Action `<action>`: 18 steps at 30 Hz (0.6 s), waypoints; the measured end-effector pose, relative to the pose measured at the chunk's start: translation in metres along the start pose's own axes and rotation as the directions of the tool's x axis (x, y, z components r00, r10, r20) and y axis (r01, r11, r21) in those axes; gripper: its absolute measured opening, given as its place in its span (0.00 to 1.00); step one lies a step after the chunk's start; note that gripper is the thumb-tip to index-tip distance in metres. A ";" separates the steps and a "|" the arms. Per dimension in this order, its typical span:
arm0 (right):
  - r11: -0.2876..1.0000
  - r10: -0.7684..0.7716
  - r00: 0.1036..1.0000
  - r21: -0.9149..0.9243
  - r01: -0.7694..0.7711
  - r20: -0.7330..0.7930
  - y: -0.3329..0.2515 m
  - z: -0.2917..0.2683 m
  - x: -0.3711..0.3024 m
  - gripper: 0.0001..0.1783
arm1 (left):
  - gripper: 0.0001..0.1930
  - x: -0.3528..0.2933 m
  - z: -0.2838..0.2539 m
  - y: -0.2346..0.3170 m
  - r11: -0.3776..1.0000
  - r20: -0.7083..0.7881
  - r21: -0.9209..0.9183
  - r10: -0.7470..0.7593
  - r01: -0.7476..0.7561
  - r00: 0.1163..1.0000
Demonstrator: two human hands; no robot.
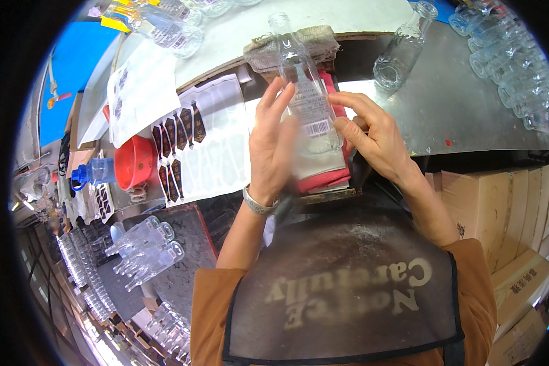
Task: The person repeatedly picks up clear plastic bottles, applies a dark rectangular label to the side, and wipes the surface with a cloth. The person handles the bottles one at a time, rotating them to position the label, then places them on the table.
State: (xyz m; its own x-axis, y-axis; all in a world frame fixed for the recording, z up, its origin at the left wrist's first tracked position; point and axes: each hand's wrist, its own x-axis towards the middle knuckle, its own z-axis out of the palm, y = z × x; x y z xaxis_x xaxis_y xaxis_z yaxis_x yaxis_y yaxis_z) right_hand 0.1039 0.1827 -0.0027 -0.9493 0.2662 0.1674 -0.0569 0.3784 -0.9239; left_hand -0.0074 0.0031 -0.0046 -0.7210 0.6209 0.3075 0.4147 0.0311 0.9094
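A clear glass bottle (pixel 314 116) with a printed label lies in front of me, its neck pointing away. It rests on a padded support with pink and white cloth (pixel 323 178) under its base and a rolled beige cloth (pixel 320 44) under its neck. My left hand (pixel 271 143) is at the bottle's left side, fingers stretched out and partly smeared by motion. On the other side my right hand (pixel 375 137) holds the bottle's edge with bent fingers, the thumb and forefinger against the glass.
Left of the support lies a sheet of dark tie-shaped stickers (pixel 186 128), beside a red bowl (pixel 134 163). Another glass bottle (pixel 402 52) stands beyond my right hand. Several bottles (pixel 509 67) line the far right; cardboard boxes (pixel 488 201) stand below. More bottles (pixel 146 247) lie lower left.
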 end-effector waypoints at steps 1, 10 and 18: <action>0.998 0.044 0.999 0.044 -0.044 0.007 0.001 0.000 0.000 0.22 | 0.24 0.000 0.001 0.000 1.000 -0.004 0.021 0.010 -0.009 1.000; 0.945 0.215 0.976 0.241 -0.219 0.043 0.014 0.004 0.009 0.24 | 0.23 -0.004 0.002 -0.002 0.995 -0.040 0.073 0.073 -0.069 0.997; 0.964 0.240 0.970 0.110 -0.242 0.031 0.002 0.007 0.016 0.28 | 0.25 -0.001 0.004 -0.007 0.996 -0.009 0.080 0.047 -0.046 0.999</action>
State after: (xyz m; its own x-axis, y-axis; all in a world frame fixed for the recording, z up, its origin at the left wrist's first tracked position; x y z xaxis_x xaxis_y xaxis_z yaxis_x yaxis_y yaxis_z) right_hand 0.0863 0.1812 -0.0049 -0.9443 0.3215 -0.0696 0.1405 0.2028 -0.9691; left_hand -0.0069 0.0056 -0.0122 -0.7058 0.6146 0.3524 0.4907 0.0653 0.8689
